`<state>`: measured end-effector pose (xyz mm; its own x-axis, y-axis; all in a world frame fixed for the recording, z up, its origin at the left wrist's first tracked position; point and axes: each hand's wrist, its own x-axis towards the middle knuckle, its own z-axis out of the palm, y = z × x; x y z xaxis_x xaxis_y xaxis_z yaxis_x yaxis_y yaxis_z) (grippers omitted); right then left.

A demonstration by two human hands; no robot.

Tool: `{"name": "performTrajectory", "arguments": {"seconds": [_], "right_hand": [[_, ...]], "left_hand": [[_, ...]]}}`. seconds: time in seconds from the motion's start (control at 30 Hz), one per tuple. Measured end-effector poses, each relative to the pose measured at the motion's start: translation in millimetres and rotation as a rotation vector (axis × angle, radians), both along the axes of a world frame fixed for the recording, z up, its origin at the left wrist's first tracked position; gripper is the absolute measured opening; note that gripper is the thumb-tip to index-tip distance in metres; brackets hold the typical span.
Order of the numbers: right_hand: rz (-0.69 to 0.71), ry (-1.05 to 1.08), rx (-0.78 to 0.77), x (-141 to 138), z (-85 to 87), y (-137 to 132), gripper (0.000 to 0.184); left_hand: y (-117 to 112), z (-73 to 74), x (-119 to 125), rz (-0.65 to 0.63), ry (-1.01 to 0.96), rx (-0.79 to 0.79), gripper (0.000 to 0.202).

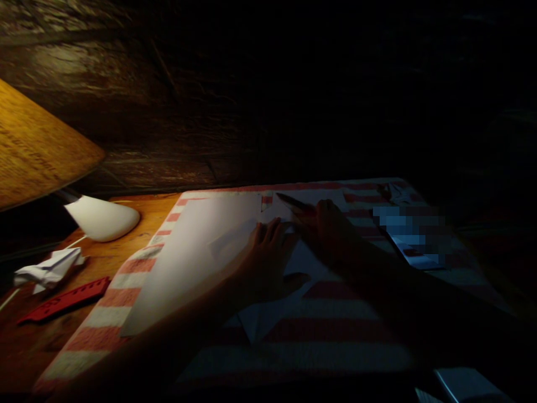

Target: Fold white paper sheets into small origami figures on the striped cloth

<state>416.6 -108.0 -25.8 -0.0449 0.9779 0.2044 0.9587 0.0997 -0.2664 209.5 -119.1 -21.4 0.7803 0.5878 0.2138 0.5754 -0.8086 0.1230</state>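
I am pressing my left hand flat on thin, floppy white paper; my right hand is gripping a dark pen just beyond, best pinned near the fold.

Lamp shade fills the upper left; its white base stands at the wooden table's back edge. Crumpled paper and red ruler lie near the left edge, beside the striped cloth.
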Motion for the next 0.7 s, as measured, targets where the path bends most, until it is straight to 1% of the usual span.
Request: {"name": "performTrajectory", "arguments": {"seconds": [0.07, 0.1, 0.17, 0.27, 0.33, 0.4, 0.47, 0.53, 0.6, 0.63, 0.67, 0.7], "right_hand": [[-0.057, 0.049, 0.010, 5, 0.1, -1, 0.043], [-0.073, 0.077, -0.001, 7, 1.3, -2, 0.041], [-0.074, 0.117, -0.028, 13, 5.9, -4, 0.035], [-0.067, 0.128, 0.019, 23, 12.3, -4, 0.035], [-0.065, 0.138, 0.086, 32, 12.9, -1, 0.030], [-0.074, 0.174, 0.151, 42, 10.9, 4, 0.018], [-0.074, 0.205, 0.197, 51, 9.3, 8, 0.016], [-0.059, 0.229, 0.235, 58, 10.3, 10, 0.016], [-0.060, 0.257, 0.258, 64, 14.3, 9, 0.016], [-0.075, 0.275, 0.252, 66, 16.9, 9, 0.016], [-0.100, 0.289, 0.237, 67, 19.6, 8, 0.016], [-0.128, 0.297, 0.217, 69, 21.8, 8, 0.017]], "left_hand": [[0, -0.5, 0, 0.004, 0.002, 0.001, 0.076], [0, -0.8, 0, 0.003, 0.003, -0.003, 0.076], [0, -1.3, 0, 0.000, -0.004, -0.011, 0.077], [-1, -0.3, 1, 0.019, -0.031, -0.008, 0.075], [-2, 1.9, 2, 0.024, -0.038, 0.001, 0.067], [-1, 4.8, 2, 0.008, -0.039, 0.025, 0.055], [2, 7.4, -1, -0.019, -0.046, 0.064, 0.046], [6, 9.6, -5, -0.054, -0.050, 0.085, 0.045], [10, 11.6, -10, -0.092, -0.044, 0.045, 0.044], [12, 12.6, -12, -0.097, -0.072, 0.001, 0.046], [14, 13.8, -13, -0.087, -0.144, -0.056, 0.046], [15, 15.0, -15, -0.058, -0.256, -0.140, 0.043]]}}
